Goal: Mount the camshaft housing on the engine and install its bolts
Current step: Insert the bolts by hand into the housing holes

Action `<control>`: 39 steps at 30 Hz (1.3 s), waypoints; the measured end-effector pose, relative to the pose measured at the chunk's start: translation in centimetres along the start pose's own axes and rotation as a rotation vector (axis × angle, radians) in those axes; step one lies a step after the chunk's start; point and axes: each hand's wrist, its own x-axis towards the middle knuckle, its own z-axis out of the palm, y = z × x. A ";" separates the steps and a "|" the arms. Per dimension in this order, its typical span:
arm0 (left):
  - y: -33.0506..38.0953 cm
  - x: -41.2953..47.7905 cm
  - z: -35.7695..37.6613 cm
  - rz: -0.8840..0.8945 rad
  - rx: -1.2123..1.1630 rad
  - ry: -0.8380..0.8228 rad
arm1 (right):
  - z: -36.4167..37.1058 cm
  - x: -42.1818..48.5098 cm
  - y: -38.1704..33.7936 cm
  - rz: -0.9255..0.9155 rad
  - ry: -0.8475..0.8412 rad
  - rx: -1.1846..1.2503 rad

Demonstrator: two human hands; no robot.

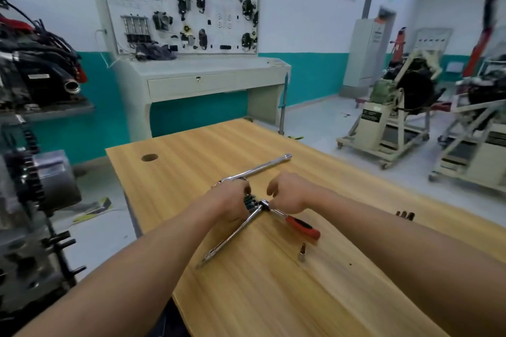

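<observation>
right hand (290, 195): its fingers pinch the shiny head of the ratchet (301, 224), maybe to fit a piece onto it.
left hand (232, 197): its fingers curl round a dark clump (249, 201) right beside the ratchet head. It may be a set of sockets, but I cannot tell.
ratchet: it lies on the tabletop (273, 295). Its head sits between the two hands, and its red and black handle points to the right.
long bar (232, 234): it is silver and runs from the ratchet head back toward the person. I cannot tell if the two are joined or only touching.
second bar (260, 169): it lies flat just behind the hands, out of their way.
small socket (302, 252): it stands on its end near the ratchet handle, easy to pick up.
bolts (405, 215): small dark bits lie near the right edge, well apart from the hands. They look like bolts, but they are too small to be sure.
engine (24, 241): it sits on a stand to the left of the tabletop, well apart from the hands.
camshaft housing: I cannot pick it out here.
step: I think the tool is being made ready and the bolts are not yet in.
</observation>
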 end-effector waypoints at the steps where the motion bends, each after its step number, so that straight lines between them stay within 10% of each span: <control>1: 0.2 0.4 -0.1 -0.007 0.014 -0.004 | 0.1 0.3 0.0 -0.001 0.026 0.024; 15: 1.1 1.3 -1.7 -0.052 0.246 -0.330 | 0.4 1.1 1.3 0.040 0.198 0.285; 26: -0.9 0.4 -0.1 0.070 0.241 -0.244 | 2.0 2.0 -0.8 0.045 0.249 0.350; 39: -2.9 -4.9 -5.0 0.039 -1.061 -0.180 | -2.5 -1.4 -6.2 -0.105 0.156 0.714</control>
